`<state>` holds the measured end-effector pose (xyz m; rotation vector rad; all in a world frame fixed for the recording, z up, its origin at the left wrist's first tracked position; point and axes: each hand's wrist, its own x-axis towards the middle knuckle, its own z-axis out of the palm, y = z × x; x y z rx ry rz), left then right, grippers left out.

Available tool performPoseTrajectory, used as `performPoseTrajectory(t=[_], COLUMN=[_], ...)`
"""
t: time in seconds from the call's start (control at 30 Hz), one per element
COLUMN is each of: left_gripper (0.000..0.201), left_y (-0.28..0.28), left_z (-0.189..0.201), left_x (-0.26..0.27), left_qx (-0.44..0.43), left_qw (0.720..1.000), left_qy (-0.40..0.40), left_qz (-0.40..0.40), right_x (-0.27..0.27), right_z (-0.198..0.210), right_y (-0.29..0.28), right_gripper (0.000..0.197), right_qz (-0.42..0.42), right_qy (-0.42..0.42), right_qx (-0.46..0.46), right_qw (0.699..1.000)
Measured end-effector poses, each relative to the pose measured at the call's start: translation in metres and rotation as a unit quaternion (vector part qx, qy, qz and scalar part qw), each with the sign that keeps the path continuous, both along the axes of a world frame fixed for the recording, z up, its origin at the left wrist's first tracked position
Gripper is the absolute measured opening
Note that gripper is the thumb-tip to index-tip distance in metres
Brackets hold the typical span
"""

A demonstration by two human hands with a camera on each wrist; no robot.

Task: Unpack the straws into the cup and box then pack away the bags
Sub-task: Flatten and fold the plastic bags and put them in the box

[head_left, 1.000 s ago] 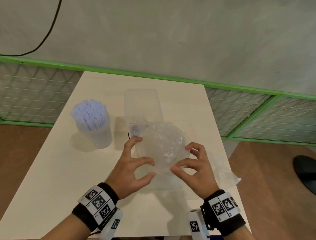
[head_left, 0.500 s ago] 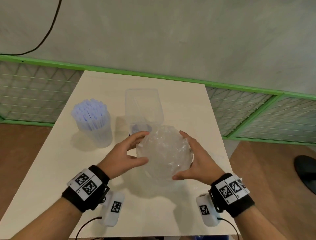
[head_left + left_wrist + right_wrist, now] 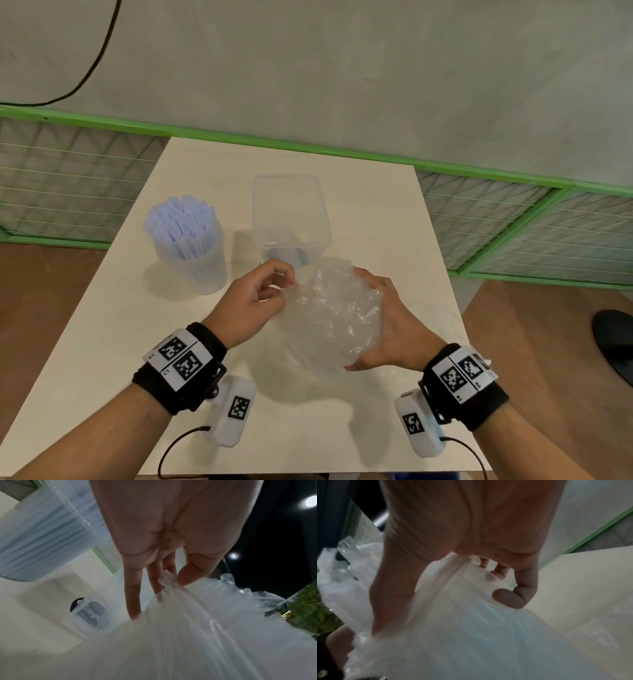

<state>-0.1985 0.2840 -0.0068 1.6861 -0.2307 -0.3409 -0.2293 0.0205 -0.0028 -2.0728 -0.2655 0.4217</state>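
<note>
A crumpled ball of clear plastic bags (image 3: 330,311) is held above the white table (image 3: 102,342), just in front of the clear box (image 3: 291,219). My left hand (image 3: 270,291) pinches a fold of the bags (image 3: 180,615) at the ball's left edge between thumb and fingers. My right hand (image 3: 383,329) cups the ball from the right, fingers curled round the plastic (image 3: 471,622). A translucent cup (image 3: 191,246) packed with pale blue straws (image 3: 181,222) stands at the left. The box shows a few straws inside.
A green-framed wire fence (image 3: 513,212) runs behind and to the right of the table. A black cable (image 3: 99,58) hangs on the grey wall. A dark round object (image 3: 613,339) lies on the brown floor at the right.
Both hands gathered the bags off the table into a ball and lifted it. My left hand went from cupping the ball's side to pinching its edge; the right hand stayed wrapped round it.
</note>
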Motion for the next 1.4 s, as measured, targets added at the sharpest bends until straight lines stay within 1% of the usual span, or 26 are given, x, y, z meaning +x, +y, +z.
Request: performPoseTrajectory(t=[0.1, 0.17, 0.27, 0.33, 0.4, 0.47, 0.5, 0.57, 0.63, 0.73, 0.77, 0.8, 0.83, 0.9, 0.93, 0.97, 1.0, 1.07, 1.1, 1.13, 1.2, 1.27, 1.33, 1.4], left_gripper=[0.05, 0.055, 0.051, 0.048, 0.047, 0.05, 0.048, 0.042, 0.041, 0.039, 0.041, 0.054, 0.073, 0.108, 0.121, 0.13, 0.136, 0.142, 0.144, 0.145, 0.14, 0.133, 0.128, 0.123], left_y=[0.002, 0.003, -0.001, -0.005, -0.009, -0.011, -0.01, -0.007, -0.004, 0.005, 0.01, 0.016, 0.021, 0.021, 0.017, 0.012, 0.007, -0.003, -0.008, -0.014, -0.026, -0.035, -0.038, -0.04], left_z=[-0.002, -0.001, 0.0, -0.002, -0.003, -0.005, -0.006, -0.013, -0.02, -0.025, -0.026, -0.029, -0.032, -0.04, -0.044, -0.049, -0.052, -0.058, -0.061, -0.063, -0.07, -0.076, -0.078, -0.076], left_x=[0.007, 0.012, 0.02, 0.023, 0.026, 0.028, 0.029, 0.028, 0.025, 0.023, 0.02, 0.017, 0.013, -0.001, -0.008, -0.014, -0.018, -0.024, -0.026, -0.028, -0.03, -0.032, -0.03, -0.03], left_qx=[0.047, 0.068, 0.05, 0.03, 0.014, 0.004, 0.005, 0.02, 0.038, 0.026, 0.01, -0.004, -0.006, 0.043, 0.079, 0.106, 0.114, 0.098, 0.087, 0.071, 0.026, -0.001, -0.005, -0.006], left_qw=[0.998, 0.996, 0.994, 0.992, 0.99, 0.989, 0.988, 0.986, 0.983, 0.987, 0.986, 0.983, 0.978, 0.967, 0.967, 0.972, 0.979, 0.989, 0.992, 0.993, 0.996, 0.998, 1.0, 1.0], left_qy=[0.0, 0.013, 0.048, 0.059, 0.071, 0.09, 0.101, 0.119, 0.126, 0.122, 0.131, 0.139, 0.142, 0.123, 0.1, 0.075, 0.054, 0.029, 0.025, 0.024, 0.02, 0.015, 0.012, 0.005], left_qz=[-0.03, -0.063, -0.09, -0.108, -0.121, -0.116, -0.113, -0.118, -0.126, -0.098, -0.1, -0.118, -0.153, -0.219, -0.219, -0.194, -0.16, -0.105, -0.092, -0.088, -0.086, -0.059, -0.021, 0.012], right_x=[0.005, 0.008, 0.01, 0.011, 0.01, 0.011, 0.012, 0.013, 0.012, 0.011, 0.01, 0.01, 0.01, 0.007, 0.006, 0.005, 0.005, 0.003, 0.003, 0.003, -0.001, -0.005, -0.011, -0.016], right_z=[-0.001, -0.001, -0.002, 0.0, 0.002, 0.002, -0.001, -0.006, -0.013, -0.026, -0.03, -0.032, -0.033, -0.03, -0.029, -0.029, -0.028, -0.029, -0.03, -0.032, -0.035, -0.039, -0.042, -0.041], right_y=[0.004, 0.006, 0.004, 0.003, 0.003, 0.001, 0.001, 0.0, 0.002, -0.001, -0.002, -0.003, -0.005, -0.005, -0.005, -0.007, -0.008, -0.011, -0.013, -0.013, -0.007, 0.0, 0.004, 0.007], right_gripper=[0.13, 0.132, 0.143, 0.145, 0.143, 0.137, 0.134, 0.126, 0.12, 0.124, 0.122, 0.117, 0.108, 0.083, 0.081, 0.083, 0.092, 0.129, 0.142, 0.144, 0.133, 0.125, 0.12, 0.111], right_qz=[0.002, 0.002, 0.013, 0.021, 0.033, 0.034, 0.031, 0.026, 0.011, -0.018, -0.024, -0.026, -0.032, -0.046, -0.045, -0.041, -0.031, 0.002, 0.02, 0.031, 0.014, -0.039, -0.098, -0.139], right_qy=[-0.009, -0.011, -0.013, -0.014, -0.018, -0.019, -0.016, 0.005, 0.019, 0.036, 0.043, 0.052, 0.06, 0.076, 0.081, 0.087, 0.098, 0.126, 0.133, 0.134, 0.117, 0.087, 0.074, 0.046], right_qx=[-0.005, -0.011, -0.028, -0.034, -0.033, -0.03, -0.03, -0.038, -0.052, -0.075, -0.087, -0.099, -0.105, -0.109, -0.112, -0.114, -0.114, -0.122, -0.12, -0.108, -0.079, -0.061, -0.038, -0.035], right_qw=[1.0, 1.0, 0.999, 0.999, 0.999, 0.999, 0.999, 0.999, 0.998, 0.996, 0.995, 0.993, 0.992, 0.99, 0.989, 0.989, 0.988, 0.985, 0.984, 0.985, 0.99, 0.994, 0.992, 0.989])
